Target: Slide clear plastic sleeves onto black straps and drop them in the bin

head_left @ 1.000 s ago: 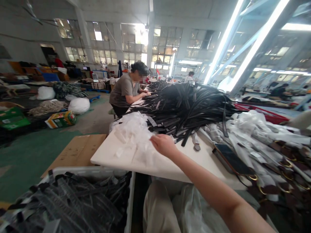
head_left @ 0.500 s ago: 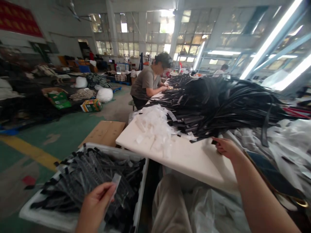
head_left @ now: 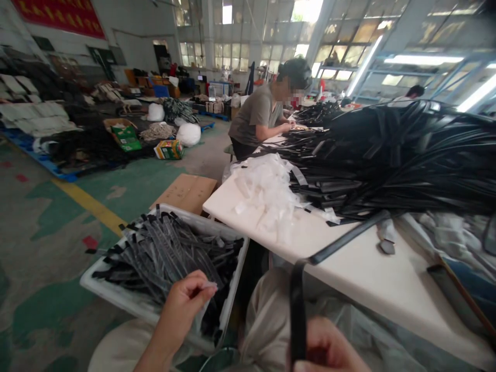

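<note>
My left hand [head_left: 186, 298] is closed in a pinch on the end of a clear plastic sleeve [head_left: 202, 313], over the near side of a white crate [head_left: 231, 305]. At the bottom of the view my right hand [head_left: 329, 346] grips a black strap [head_left: 297, 305]. From that hand the strap rises, bends over the table edge and runs back toward a large heap of black straps [head_left: 372, 165]. In the crate lie many black strips in clear sleeves [head_left: 166, 248]. A pile of loose clear plastic sleeves [head_left: 263, 186] rests on the white table [head_left: 349, 268].
Across the table a co-worker in a grey shirt [head_left: 258, 111] bends over the straps. A cardboard box [head_left: 186, 192] stands behind the crate. Clear plastic [head_left: 445, 237] and a dark flat item with a brown edge [head_left: 461, 299] lie at the right.
My right hand has come from the table's far side down toward my lap, drawing a black strap along. My left hand has shifted slightly right and up with the sleeve. The view has turned left.
</note>
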Motion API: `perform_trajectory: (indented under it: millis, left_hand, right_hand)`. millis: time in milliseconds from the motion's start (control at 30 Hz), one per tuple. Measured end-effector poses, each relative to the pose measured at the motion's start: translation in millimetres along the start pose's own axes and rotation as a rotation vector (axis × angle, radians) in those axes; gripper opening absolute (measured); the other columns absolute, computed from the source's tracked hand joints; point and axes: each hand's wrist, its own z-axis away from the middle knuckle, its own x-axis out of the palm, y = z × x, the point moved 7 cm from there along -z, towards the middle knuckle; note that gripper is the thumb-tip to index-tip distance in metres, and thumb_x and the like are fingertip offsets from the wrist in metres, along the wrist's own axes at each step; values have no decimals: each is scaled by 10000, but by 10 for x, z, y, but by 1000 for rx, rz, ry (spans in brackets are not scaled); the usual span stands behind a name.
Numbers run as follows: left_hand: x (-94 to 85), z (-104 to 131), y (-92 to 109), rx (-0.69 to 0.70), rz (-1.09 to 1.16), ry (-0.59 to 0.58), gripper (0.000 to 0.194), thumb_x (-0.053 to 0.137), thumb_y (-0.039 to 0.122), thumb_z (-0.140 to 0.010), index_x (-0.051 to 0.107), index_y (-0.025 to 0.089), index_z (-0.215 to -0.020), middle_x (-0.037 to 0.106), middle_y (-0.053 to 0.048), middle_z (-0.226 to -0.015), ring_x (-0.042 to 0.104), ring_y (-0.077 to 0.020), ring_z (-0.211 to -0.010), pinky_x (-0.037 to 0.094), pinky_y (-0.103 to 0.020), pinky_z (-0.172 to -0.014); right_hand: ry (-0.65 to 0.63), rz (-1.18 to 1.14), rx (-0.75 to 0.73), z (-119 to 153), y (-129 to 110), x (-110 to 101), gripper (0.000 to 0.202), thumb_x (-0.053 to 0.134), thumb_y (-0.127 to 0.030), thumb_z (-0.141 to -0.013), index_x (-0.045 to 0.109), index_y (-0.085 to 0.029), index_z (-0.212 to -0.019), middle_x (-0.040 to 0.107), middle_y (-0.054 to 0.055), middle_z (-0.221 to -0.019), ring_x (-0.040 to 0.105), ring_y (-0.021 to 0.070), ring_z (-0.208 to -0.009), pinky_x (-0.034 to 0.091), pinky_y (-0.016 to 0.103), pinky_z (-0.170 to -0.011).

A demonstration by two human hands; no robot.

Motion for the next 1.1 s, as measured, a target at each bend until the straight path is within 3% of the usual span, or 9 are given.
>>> perform_trajectory:
  millis: [67,133,233,333,600,833,1100]
  left_hand:
    - [26,42,58,35,-32,-19,329,742,378,-707,594,173,-497,464,24,-627,445,-125,-600,358,-239,-573]
    - [35,96,80,47,-54,-30,312,746,340,-682,572,177,-482,466,23,-614,459,-132,-598,360,-244,-580]
    - [36,186,80,38,-47,-53,311,759,337,-666,571,178,-477,466,21,-613,462,-135,-595,354,-244,-572]
    - [26,259,67,28,-36,-70,340,790,393,-654,597,173,-481,468,18,-622,455,-134,-589,345,-244,-560]
    - [7,302,51,4,-36,-80,467,809,560,-628,605,168,-479,463,13,-627,454,-138,-591,341,-243,-556]
    - [42,260,77,9,-35,-101,547,783,663,-607,613,158,-480,455,14,-622,451,-140,-587,332,-244,-556]
    - [121,233,55,15,-36,-136,538,791,651,-616,619,158,-489,464,10,-633,457,-144,-596,329,-248,-557]
  right_hand:
    - [-134,86,-129,-127,-105,432,238,751,-445,-793,771,-209,-772,621,33,-607,568,128,-503,435,204,-466]
    - [-91,69,-217,-289,-234,547,210,701,-392,-857,784,-204,-815,635,34,-606,571,114,-463,430,187,-436]
    - [85,-23,-262,-494,-357,470,150,742,-345,-829,787,-202,-835,680,38,-599,632,146,-457,497,198,-427]
    - [170,-49,-266,-625,-384,479,161,767,-350,-803,783,-192,-831,691,33,-567,656,165,-454,545,213,-432]
    - [170,-64,-190,-750,-218,700,241,765,-394,-793,748,-154,-772,688,31,-556,644,146,-425,537,182,-405]
    - [200,-22,-143,-728,-126,669,270,745,-407,-808,730,-140,-773,674,33,-562,634,137,-432,527,178,-415]
    - [184,13,-161,-754,-150,635,257,732,-391,-815,718,-148,-731,657,25,-567,629,126,-443,504,162,-422]
